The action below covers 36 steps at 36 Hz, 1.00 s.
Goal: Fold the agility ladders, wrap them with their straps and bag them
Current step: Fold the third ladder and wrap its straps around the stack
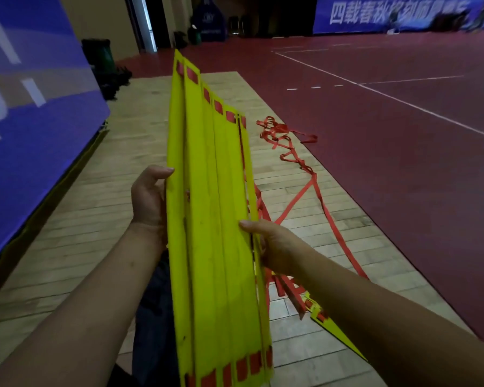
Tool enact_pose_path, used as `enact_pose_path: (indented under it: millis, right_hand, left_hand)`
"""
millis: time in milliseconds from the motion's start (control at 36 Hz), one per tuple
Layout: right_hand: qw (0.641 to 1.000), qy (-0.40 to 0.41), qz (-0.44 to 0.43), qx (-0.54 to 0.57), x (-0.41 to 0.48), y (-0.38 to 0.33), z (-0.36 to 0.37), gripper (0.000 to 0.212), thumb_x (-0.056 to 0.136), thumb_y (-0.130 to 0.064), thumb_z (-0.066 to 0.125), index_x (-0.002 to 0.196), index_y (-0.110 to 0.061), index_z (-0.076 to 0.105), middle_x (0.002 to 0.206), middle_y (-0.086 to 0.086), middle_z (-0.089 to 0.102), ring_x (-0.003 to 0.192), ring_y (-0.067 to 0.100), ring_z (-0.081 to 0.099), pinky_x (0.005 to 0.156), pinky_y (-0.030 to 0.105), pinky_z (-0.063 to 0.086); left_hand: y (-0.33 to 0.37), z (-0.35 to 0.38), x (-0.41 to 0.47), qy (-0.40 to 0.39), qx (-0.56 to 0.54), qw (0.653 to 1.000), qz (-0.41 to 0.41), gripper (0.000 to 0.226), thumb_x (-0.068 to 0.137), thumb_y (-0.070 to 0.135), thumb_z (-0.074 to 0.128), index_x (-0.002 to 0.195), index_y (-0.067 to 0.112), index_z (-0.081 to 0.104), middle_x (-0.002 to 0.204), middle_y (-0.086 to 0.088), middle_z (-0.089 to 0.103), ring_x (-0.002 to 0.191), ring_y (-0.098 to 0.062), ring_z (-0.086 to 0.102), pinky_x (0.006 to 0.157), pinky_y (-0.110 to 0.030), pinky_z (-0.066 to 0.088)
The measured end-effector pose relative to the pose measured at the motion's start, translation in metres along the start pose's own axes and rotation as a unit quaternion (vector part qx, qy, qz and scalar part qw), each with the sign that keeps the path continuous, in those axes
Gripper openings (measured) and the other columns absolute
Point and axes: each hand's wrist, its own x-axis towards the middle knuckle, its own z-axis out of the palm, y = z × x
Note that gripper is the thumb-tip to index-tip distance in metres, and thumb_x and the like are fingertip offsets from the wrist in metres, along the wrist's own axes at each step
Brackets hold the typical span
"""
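Gripping the fanned yellow ladder slats [213, 219] between them, left hand [148, 199] and right hand [271, 247] clasp opposite edges.

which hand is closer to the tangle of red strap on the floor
Right. The right hand grips the right edge of the yellow rung stack, the side where the red strap tangle lies on the floor; the left hand holds the stack's opposite edge.

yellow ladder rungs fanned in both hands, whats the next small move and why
Probably press the left hand and right hand together to square the flat yellow plastic rungs into one tight stack: their far ends sit staggered, and the red webbing straps trail loose on the wooden floor.
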Motion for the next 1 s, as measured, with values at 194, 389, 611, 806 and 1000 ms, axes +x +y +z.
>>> enact_pose_path:
  millis: [194,389,611,806,1000]
  right_hand:
    - [0.988,0.124,-0.073,-0.064,-0.012,-0.039,-0.016,0.030,0.088,-0.008,0.073,0.117,-0.003,0.065,0.098,0.011,0.074,0.081,0.022,0.072,0.066,0.038,0.063]
    - [0.973,0.160,-0.135,-0.095,-0.025,-0.061,-0.021,0.029,0.091,-0.004,0.069,0.120,-0.007,0.068,0.113,0.019,0.073,0.103,0.034,0.070,0.091,0.055,0.057]
    - [0.994,0.000,-0.111,0.018,-0.037,-0.071,-0.017,0.037,0.090,-0.011,0.061,0.126,-0.005,0.063,0.091,0.007,0.073,0.082,0.024,0.071,0.065,0.038,0.059]
    - [0.992,-0.063,-0.081,0.070,-0.036,-0.071,-0.045,0.080,0.067,-0.007,0.088,0.138,-0.003,0.054,0.108,0.016,0.070,0.089,0.026,0.074,0.073,0.039,0.062]
    - [0.994,-0.007,-0.056,0.089,-0.040,-0.072,-0.038,0.030,0.098,0.006,0.041,0.119,-0.004,0.060,0.088,0.014,0.075,0.075,0.023,0.074,0.060,0.035,0.061]
  left_hand:
    - [-0.018,-0.039,0.026,0.029,0.249,0.965,-0.077,0.056,0.080,0.016,0.078,0.130,0.005,0.055,0.106,-0.014,0.066,0.087,-0.027,0.065,0.073,-0.036,0.056]
    - [-0.060,-0.090,0.040,0.139,0.326,0.915,-0.193,0.038,0.092,-0.002,0.064,0.130,-0.002,0.059,0.117,-0.021,0.067,0.092,-0.030,0.067,0.085,-0.044,0.055]
    - [-0.072,-0.074,0.033,0.123,0.167,0.942,-0.263,0.028,0.089,0.013,0.067,0.115,0.003,0.066,0.108,-0.015,0.070,0.088,-0.026,0.071,0.069,-0.039,0.060]
    - [-0.076,-0.052,0.040,0.081,0.010,0.977,-0.199,0.038,0.087,0.036,0.058,0.076,0.008,0.081,0.078,-0.014,0.076,0.067,-0.029,0.074,0.055,-0.040,0.061]
    - [-0.095,-0.033,0.030,0.042,-0.002,0.970,-0.238,0.047,0.101,0.042,0.045,0.119,0.005,0.067,0.117,-0.024,0.070,0.100,-0.038,0.072,0.087,-0.057,0.057]
